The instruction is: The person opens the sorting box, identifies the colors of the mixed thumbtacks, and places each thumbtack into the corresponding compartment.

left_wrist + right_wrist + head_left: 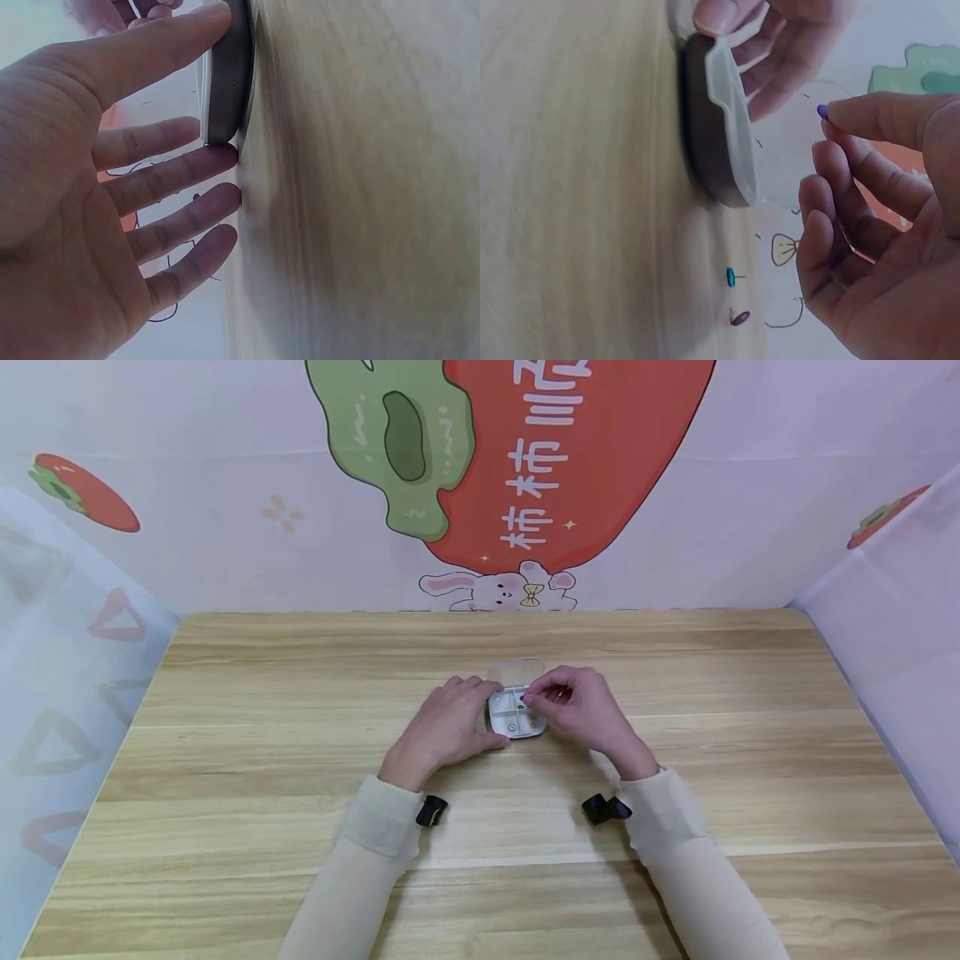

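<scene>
A small white pill box [498, 724] with a dark underside lies on the table, its clear lid [516, 672] swung back. Dividers split it into compartments. My left hand [452, 720] holds the box from the left, thumb along the near side and index finger at the far corner. Over the right-hand compartments, my right hand [581, 708] pinches a small purple pin head [823, 112] between thumb and index finger. A green piece [521, 707] sits in the box below those fingertips. In the right wrist view, a teal tack [731, 277] and a purple tack [740, 318] lie beside the box.
The wooden table [262, 827] stretches around both arms. Behind it hangs a printed cloth [225, 527], with more pale cloth on both sides. A black wrist-camera mount [431, 811] is at the left cuff, another mount [606, 809] at the right.
</scene>
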Action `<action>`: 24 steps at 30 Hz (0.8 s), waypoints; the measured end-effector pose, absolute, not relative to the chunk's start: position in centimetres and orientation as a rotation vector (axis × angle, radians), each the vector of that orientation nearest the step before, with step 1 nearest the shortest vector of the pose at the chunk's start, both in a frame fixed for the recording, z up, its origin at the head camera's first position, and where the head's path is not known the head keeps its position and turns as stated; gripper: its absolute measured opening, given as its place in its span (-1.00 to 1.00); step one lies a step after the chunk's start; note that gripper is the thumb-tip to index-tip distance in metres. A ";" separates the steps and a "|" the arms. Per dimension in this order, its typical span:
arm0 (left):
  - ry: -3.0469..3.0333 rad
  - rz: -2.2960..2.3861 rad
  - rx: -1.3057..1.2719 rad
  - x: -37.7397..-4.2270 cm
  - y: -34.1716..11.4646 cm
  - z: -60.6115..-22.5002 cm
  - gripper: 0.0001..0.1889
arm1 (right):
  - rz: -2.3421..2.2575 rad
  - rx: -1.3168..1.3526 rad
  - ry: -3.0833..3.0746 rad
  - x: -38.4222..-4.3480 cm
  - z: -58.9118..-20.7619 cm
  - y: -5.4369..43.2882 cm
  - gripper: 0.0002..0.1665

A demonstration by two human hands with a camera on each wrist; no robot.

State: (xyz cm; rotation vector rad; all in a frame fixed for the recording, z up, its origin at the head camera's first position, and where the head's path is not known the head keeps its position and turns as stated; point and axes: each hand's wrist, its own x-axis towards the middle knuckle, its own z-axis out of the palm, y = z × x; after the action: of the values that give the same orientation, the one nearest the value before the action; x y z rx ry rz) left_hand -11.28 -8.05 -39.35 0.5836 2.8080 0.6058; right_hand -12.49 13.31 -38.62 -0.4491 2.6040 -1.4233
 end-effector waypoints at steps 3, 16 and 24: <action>2.811 0.596 0.592 -11.2 -8.1 -39.3 -0.26 | -1.380 -0.452 2.660 -12.3 -38.8 12.8 -0.95; 2.815 0.593 0.606 -11.3 -8.1 -39.4 -0.26 | -1.232 -0.504 2.817 -11.9 -39.7 11.9 -0.96; 2.811 0.599 0.622 -11.3 -8.1 -39.3 -0.26 | -1.152 -0.497 2.863 -11.8 -39.9 11.4 -0.93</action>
State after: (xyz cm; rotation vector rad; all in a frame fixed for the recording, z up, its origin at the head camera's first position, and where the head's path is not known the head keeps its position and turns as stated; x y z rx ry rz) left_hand -11.28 -8.08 -39.30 0.6222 2.8111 0.5990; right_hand -11.80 11.40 -39.91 -0.4970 2.8627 -1.1522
